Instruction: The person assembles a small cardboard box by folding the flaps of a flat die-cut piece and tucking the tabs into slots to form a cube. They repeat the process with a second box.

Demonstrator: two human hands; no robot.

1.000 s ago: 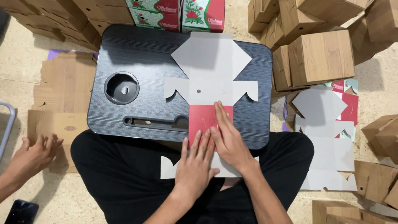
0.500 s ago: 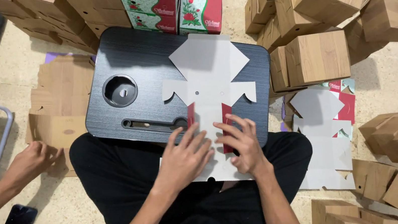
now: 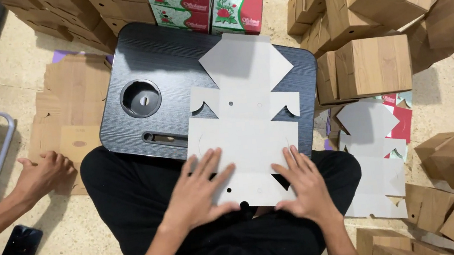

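Flattening step: left hand [image 3: 197, 191] and right hand [image 3: 301, 184] lie open, palms pressing the unfolded white cardboard sheet [image 3: 244, 125] on the black lap tray [image 3: 145, 68]. Next likely calls for folding flaps ahead of the fingers.

Flat grey-white carton blank [image 3: 247, 125] at centre on the black counter [image 3: 137, 57]. Red-green floral boxes [image 3: 205, 0] at 12 o'clock. Brown wood-print cubes [image 3: 375, 63] at 2 o'clock. Spare blanks [image 3: 373, 167] at 4 o'clock.
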